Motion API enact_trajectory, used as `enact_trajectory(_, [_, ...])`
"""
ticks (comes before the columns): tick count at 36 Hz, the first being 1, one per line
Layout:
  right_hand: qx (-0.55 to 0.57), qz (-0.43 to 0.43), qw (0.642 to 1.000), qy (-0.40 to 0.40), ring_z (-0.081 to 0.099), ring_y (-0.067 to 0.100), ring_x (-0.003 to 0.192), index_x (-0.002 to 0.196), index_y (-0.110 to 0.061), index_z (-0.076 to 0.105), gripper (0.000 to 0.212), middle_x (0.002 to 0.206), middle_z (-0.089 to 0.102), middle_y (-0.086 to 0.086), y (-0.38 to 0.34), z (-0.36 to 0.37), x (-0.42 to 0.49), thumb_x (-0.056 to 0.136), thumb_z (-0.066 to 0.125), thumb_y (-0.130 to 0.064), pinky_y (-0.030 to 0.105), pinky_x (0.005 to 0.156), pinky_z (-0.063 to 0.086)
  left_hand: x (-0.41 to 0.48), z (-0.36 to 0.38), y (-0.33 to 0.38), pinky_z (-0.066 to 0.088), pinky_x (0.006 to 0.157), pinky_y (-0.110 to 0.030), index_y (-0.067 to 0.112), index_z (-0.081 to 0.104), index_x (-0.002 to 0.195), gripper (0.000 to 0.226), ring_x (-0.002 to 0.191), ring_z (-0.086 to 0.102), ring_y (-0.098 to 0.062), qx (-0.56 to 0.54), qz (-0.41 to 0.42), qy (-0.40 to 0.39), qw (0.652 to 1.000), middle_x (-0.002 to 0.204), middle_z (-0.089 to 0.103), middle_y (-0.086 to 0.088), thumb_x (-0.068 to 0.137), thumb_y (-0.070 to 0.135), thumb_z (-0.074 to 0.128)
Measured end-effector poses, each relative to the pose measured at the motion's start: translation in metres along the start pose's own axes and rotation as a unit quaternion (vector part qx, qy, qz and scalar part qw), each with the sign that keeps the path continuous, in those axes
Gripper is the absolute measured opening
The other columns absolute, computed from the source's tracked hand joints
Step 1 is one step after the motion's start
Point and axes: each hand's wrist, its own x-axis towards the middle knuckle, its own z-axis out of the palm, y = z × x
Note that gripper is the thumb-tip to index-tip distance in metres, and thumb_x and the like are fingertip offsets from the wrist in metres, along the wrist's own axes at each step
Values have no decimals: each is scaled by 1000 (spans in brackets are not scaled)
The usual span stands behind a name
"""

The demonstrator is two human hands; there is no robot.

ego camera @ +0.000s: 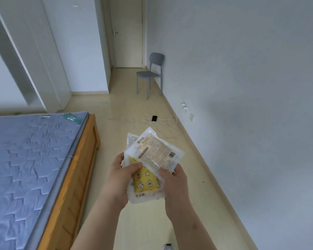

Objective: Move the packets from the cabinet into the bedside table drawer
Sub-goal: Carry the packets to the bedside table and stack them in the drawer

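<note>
Several packets (145, 179) are being gripped at 6 o'clock by left hand (120, 177), thumb on top. Topmost white packet (157, 152) is being pinched by right hand (175, 184).

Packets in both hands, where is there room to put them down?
The mattress is mostly bare, up to the wooden bed frame. The floor strip between that frame and the wall is free. The grey chair seat is bare too. Crowded: the floor ahead, where a phone lies among white cables.
</note>
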Motion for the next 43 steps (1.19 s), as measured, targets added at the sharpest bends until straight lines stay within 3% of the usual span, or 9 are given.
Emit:
enact_trajectory(4, [-19,-21,999,-17,67,31,93,103,-21,61,31,100,68,8,-19,13,87,84,49,0,55,79,55,78,31,18,56,62,-39,25,58,98,23,80,70,-28,-10,8,16,1000,87,72,-4,86,7,64])
enact_trajectory(10, [-39,-22,997,-59,68,30,91,106,-23,60,34,100,69,5,-66,46,217,84,48,1,52,78,56,185,77,64,53,55,-32,32,57,87,17,66,70,-17,-48,24,52,997,66,72,8,85,17,66])
enact_trajectory(13, [-54,-16,994,-89,67,28,91,110,-26,60,39,102,69,3,-80,78,266,84,49,1,52,79,56,233,77,84,52,51,-29,32,55,83,20,60,68,-14,-73,28,113,991,62,70,8,87,15,64])
enact_trajectory(18, [-49,31,987,-149,70,24,85,110,-19,60,35,98,70,7,-84,132,336,84,51,1,45,74,57,311,58,110,49,51,-30,34,53,78,25,65,65,-15,-88,36,194,976,68,66,8,87,13,64])
enact_trajectory(22, [-40,25,986,-161,69,20,85,110,-23,58,25,100,70,2,-85,187,404,89,55,-9,42,76,57,388,39,136,47,40,-24,34,52,77,25,56,65,-11,-81,48,209,973,68,65,8,88,15,64])
enact_trajectory(26, [-58,-2,985,-161,68,18,84,108,-25,60,21,97,70,-2,-90,253,474,92,55,-12,45,81,55,471,13,174,49,38,-22,29,58,93,17,51,67,-10,-93,46,204,973,68,68,7,88,13,63])
enact_trajectory(31, [-45,-6,984,-171,69,17,83,106,-23,62,22,94,72,-2,-107,343,557,91,55,-8,40,77,56,571,-20,242,53,46,-28,19,59,109,22,66,68,-16,-83,55,197,975,87,69,-2,89,10,61])
enact_trajectory(37, [-52,13,982,-183,69,14,83,107,-25,61,23,97,71,-2,-111,427,645,91,55,-9,35,73,57,671,-51,292,50,39,-22,23,59,95,15,48,66,-9,-80,56,218,971,77,68,1,90,9,60])
enact_trajectory(43, [-79,42,971,-221,69,15,82,109,-22,60,21,97,70,1,-97,508,741,91,56,-11,33,67,58,778,-90,324,50,45,-26,23,60,92,14,54,66,-12,-88,58,278,955,75,69,0,89,9,60])
